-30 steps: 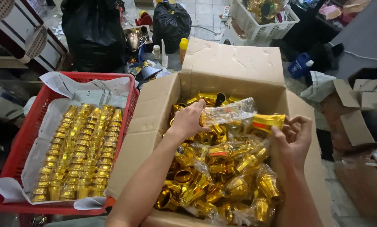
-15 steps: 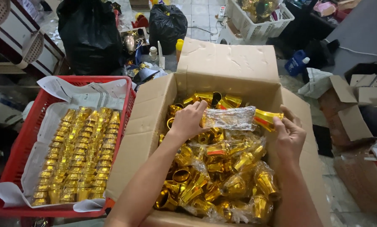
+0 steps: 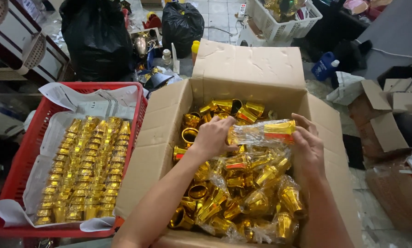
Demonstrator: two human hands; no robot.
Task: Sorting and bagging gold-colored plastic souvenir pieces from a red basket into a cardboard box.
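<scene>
Head view: over the box (image 3: 242,64) of gold cups, our left hand (image 3: 213,137) and right hand (image 3: 307,147) each grip an end of a plastic-wrapped cup sleeve (image 3: 261,132). Since a second ago, the cups slid back inside the wrap. Red basket (image 3: 36,133) sits left.
</scene>
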